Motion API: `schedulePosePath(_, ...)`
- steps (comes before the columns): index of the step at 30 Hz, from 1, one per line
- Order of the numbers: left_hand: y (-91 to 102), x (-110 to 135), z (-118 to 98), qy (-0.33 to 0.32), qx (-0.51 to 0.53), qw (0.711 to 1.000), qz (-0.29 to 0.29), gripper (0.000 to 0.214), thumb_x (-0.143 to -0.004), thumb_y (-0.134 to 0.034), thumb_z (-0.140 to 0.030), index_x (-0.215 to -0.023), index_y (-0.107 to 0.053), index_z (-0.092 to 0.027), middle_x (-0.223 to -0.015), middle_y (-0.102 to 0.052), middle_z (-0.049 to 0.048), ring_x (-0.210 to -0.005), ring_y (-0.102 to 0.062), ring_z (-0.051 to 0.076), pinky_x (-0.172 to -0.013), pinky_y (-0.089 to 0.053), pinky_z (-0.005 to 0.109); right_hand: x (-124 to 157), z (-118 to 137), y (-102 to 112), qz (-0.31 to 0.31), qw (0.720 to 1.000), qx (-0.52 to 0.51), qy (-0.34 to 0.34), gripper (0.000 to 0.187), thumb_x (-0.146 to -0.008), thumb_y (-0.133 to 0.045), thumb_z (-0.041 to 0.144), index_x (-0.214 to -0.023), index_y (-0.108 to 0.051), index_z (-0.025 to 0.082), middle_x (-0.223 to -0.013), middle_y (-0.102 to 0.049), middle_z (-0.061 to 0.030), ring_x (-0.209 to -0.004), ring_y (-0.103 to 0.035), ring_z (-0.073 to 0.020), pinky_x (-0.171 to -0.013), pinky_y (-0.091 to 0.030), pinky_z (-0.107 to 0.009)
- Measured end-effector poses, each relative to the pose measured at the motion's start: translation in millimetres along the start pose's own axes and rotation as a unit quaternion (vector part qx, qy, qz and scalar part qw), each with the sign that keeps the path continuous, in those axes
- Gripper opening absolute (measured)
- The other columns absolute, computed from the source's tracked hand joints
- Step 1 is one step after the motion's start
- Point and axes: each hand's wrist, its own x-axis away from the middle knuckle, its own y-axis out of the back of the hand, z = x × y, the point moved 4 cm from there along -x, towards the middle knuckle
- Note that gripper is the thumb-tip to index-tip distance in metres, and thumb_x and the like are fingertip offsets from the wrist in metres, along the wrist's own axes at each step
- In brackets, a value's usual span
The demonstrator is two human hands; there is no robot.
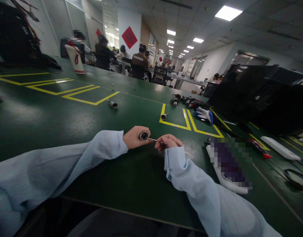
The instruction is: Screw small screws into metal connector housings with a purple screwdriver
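My left hand [135,137] is closed around a small cylindrical metal connector [143,136], its round open end turned toward me and its dark inside showing. To its right, my right hand [168,142] pinches a thin metal rod [152,139]. The rod's far end reaches the side of the connector; whether it goes into it I cannot tell. Any handle on the rod is hidden by my fingers. Both hands are above the green table [116,174]. Two similar metal connectors lie farther off, one on the left [112,104] and one inside a yellow-taped outline [164,117].
At right lie a blue-and-white glove [204,115], a pile of dark connectors and cables [188,101], a blurred-out device [227,164], a red-and-black tool [260,148] and a black case [260,92]. A white cup-like container [75,59] stands back left. Several people sit beyond.
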Motion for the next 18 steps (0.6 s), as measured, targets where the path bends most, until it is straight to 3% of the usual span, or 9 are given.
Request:
schedulePosePath(7,-2.0,2,-2,-0.020,-0.035,0.999,0.017,0.020,-0.072,-0.058,-0.029,-0.063,-0.050,-0.013,-0.058,-0.050,-0.0014,-0.052,-0.046,0.008,-0.049,-0.035,0.019,1,6,-3,0.000,0.998,0.065,0.021,0.015,-0.062,-0.053,0.024,-0.053,-0.059,0.015,-0.043,-0.059,0.0014,-0.037,-0.047,-0.0068,-0.037,-0.037,-0.018)
schedulePosePath(11,-4.3,3,-3,-0.045,-0.062,0.996,0.039,0.016,-0.072,-0.057,-0.027,-0.065,-0.051,-0.013,-0.060,-0.051,-0.0010,-0.054,-0.047,0.009,-0.050,-0.035,0.019,-1,5,-3,0.015,0.998,0.065,-0.001,0.014,-0.060,-0.052,0.022,-0.051,-0.059,0.015,-0.041,-0.058,0.0018,-0.034,-0.047,-0.0067,-0.036,-0.037,-0.018)
schedulePosePath(18,-1.8,2,-2,-0.021,-0.037,0.999,0.023,0.019,-0.071,-0.058,-0.030,-0.063,-0.050,-0.013,-0.058,-0.050,-0.0014,-0.053,-0.046,0.009,-0.050,-0.036,0.020,-9,-6,5,0.032,0.996,-0.021,-0.085,0.013,-0.059,-0.052,0.022,-0.052,-0.059,0.014,-0.042,-0.061,-0.0002,-0.035,-0.051,-0.0097,-0.038,-0.042,-0.021)
